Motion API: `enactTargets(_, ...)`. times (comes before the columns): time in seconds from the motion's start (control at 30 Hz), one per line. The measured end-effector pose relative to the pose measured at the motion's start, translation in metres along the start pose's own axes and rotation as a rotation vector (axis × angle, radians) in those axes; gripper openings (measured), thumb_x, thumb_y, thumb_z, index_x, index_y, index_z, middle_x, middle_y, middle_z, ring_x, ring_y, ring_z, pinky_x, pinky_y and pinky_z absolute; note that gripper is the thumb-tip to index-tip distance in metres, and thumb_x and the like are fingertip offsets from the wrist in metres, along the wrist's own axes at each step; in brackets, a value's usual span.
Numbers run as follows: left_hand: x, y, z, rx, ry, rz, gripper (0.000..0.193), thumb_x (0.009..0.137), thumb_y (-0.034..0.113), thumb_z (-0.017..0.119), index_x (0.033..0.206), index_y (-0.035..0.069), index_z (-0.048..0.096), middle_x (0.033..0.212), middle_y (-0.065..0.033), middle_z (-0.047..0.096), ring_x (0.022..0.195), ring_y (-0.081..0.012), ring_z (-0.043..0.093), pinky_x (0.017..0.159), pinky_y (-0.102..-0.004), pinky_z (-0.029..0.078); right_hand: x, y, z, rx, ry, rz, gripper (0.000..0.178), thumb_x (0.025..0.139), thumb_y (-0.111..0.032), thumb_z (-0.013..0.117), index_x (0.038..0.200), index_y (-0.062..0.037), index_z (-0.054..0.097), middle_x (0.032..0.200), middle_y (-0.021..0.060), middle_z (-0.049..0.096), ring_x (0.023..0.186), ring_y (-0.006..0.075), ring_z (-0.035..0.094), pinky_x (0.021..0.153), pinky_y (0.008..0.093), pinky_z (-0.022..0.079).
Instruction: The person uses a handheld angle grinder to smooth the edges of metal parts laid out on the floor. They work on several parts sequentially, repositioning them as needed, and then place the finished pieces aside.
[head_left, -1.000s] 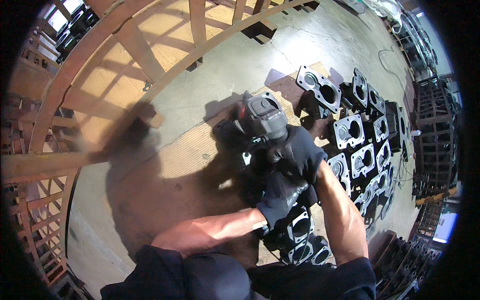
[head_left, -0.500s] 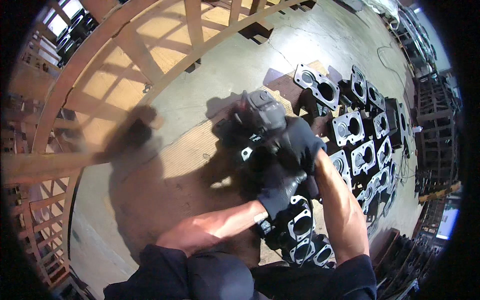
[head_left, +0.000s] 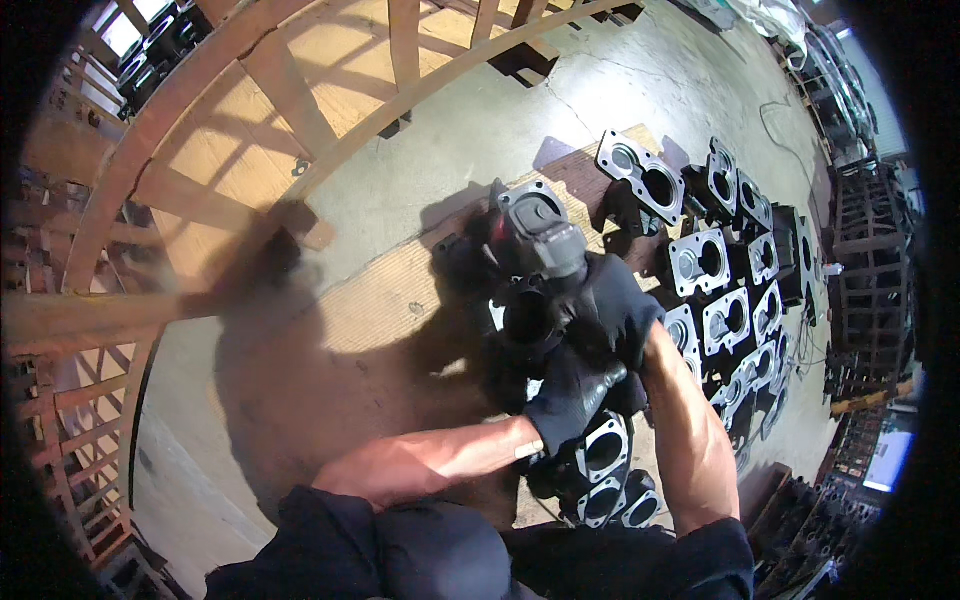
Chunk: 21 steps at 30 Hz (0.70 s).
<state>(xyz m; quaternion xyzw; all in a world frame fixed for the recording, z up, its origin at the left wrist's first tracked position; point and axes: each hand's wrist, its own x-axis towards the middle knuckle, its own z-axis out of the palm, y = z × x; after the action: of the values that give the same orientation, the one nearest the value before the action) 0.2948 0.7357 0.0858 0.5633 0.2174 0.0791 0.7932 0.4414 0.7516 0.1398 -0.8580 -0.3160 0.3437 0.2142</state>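
Note:
My gloved right hand (head_left: 615, 305) is closed around the body of a dark hand-held power tool, probably a grinder (head_left: 630, 395). Just below it, my gloved left hand (head_left: 572, 400) is also closed, its fingers wrapped against the tool; what they press on is partly hidden. In front of both hands stands a dark metal casting (head_left: 530, 315) with a round bore and a paler flange at its far end (head_left: 538, 207). The tool's working end is hidden by my right hand and the casting. Both forearms are bare below dark sleeves.
Several similar castings (head_left: 700, 262) with bright flat flanges stand in rows on the right, and others (head_left: 603, 450) sit close by my left wrist. Brown cardboard (head_left: 375, 310) lies on the concrete floor. A rusty metal rack (head_left: 290, 95) curves along the left; more racks (head_left: 870, 235) line the right.
The view has shifted slightly. The casting's far flange, dark and blurred before, now shows clearly and bright. Both hands have moved slightly down and right, still on the tool.

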Motion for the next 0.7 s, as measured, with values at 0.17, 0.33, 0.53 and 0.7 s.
enactTargets(0.17, 0.012, 0.002, 0.003, -0.020, -0.024, 0.009, 0.038, 0.091, 0.016, 0.069, 0.124, -0.001, 0.060, 0.121, -0.0172, 0.065, 0.110, -0.0286, 0.061, 0.098, -0.0401, 0.048, 0.017, 0.012, -0.012, -0.081, -0.039, -0.020, 0.045, 0.078, -0.038, 0.072, 0.101, 0.0007, 0.073, 0.094, 0.0292, 0.071, 0.096, 0.0441, 0.070, 0.082, 0.0437, 0.054)
enactTargets(0.33, 0.016, -0.006, 0.001, -0.021, 0.064, 0.106, 0.034, 0.094, 0.023, 0.066, 0.119, -0.001, 0.064, 0.114, -0.0186, 0.068, 0.108, -0.0300, 0.063, 0.096, -0.0410, 0.048, 0.029, -0.001, -0.010, -0.111, 0.008, 0.052, 0.046, 0.078, -0.039, 0.072, 0.099, 0.0011, 0.074, 0.092, 0.0288, 0.071, 0.095, 0.0430, 0.071, 0.083, 0.0427, 0.054)
enactTargets(0.53, 0.005, 0.002, 0.004, -0.013, 0.035, 0.000, 0.034, 0.093, 0.022, 0.068, 0.118, 0.000, 0.065, 0.111, -0.0168, 0.067, 0.107, -0.0291, 0.062, 0.095, -0.0390, 0.049, 0.001, -0.008, -0.009, -0.124, -0.001, 0.043, 0.046, 0.076, -0.040, 0.075, 0.099, -0.0007, 0.074, 0.093, 0.0251, 0.073, 0.095, 0.0387, 0.073, 0.084, 0.0420, 0.054)
enactTargets(0.7, 0.020, -0.016, -0.006, -0.068, -0.011, 0.031, 0.030, 0.092, 0.019, 0.071, 0.115, 0.000, 0.065, 0.110, -0.0139, 0.069, 0.104, -0.0249, 0.063, 0.092, -0.0396, 0.051, 0.017, -0.001, -0.010, -0.169, -0.059, -0.030, 0.046, 0.075, -0.039, 0.076, 0.102, -0.0020, 0.074, 0.094, 0.0244, 0.074, 0.095, 0.0392, 0.072, 0.085, 0.0414, 0.055)
